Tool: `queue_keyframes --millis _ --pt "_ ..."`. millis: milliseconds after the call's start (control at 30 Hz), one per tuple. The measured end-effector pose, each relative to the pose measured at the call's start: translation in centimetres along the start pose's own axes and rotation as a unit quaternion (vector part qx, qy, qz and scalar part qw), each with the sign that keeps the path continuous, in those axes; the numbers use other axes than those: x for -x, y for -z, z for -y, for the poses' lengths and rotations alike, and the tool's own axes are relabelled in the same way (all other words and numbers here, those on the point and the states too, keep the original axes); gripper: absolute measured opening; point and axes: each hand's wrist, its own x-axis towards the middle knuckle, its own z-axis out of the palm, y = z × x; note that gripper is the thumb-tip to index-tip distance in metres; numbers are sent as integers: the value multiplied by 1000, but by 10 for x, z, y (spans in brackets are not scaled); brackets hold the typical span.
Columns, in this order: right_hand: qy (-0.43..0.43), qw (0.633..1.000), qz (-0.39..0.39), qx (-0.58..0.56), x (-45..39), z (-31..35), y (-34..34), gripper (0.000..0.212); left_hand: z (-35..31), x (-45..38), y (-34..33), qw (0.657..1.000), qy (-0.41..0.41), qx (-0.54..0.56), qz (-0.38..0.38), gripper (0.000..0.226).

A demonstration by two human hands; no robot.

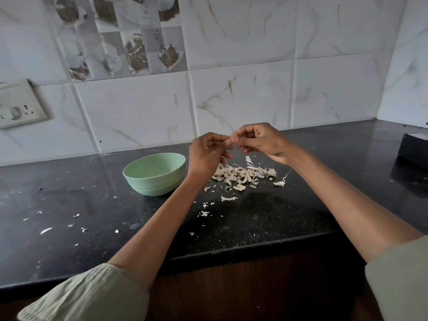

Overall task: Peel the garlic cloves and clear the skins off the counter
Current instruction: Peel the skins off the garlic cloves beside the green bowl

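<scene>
Both hands are raised above the black tabletop (69,195), meeting fingertip to fingertip over the far middle of it. The left hand (206,154) and the right hand (259,141) each have their fingers curled in, pinching between them a small pale garlic clove (232,139), of which only a sliver shows, with a thin wisp of skin sticking up from it. Directly below the hands lies a heap of garlic skins (243,174), pale and papery, and loose flakes (205,213) trail from it toward the near edge and off to the left. A light green bowl (154,173) stands on the tabletop just left of the heap, beside the left wrist; its inside looks bare from this angle. Pale green sleeves (88,295) cover both arms near the elbow. A white switch plate (19,104) sits on the tiled wall at far left, and a dark box-like object (413,147) rests at the right edge.
</scene>
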Motion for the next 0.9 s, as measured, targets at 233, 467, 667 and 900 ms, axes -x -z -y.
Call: queue_keyframes --millis 233,467,667,900 --pt "4 1000 -14 21 -1 2 -7 29 2 -1 3 1000 10 1 -14 18" --pt "19 999 -27 31 -1 4 -7 19 1 -1 5 998 25 65 0 18" --pt "34 999 -24 21 -1 7 -10 20 0 -1 2 998 26 54 -2 17" --pt "43 996 -48 56 0 7 -7 17 -2 3 -3 1000 -16 -8 6 27"
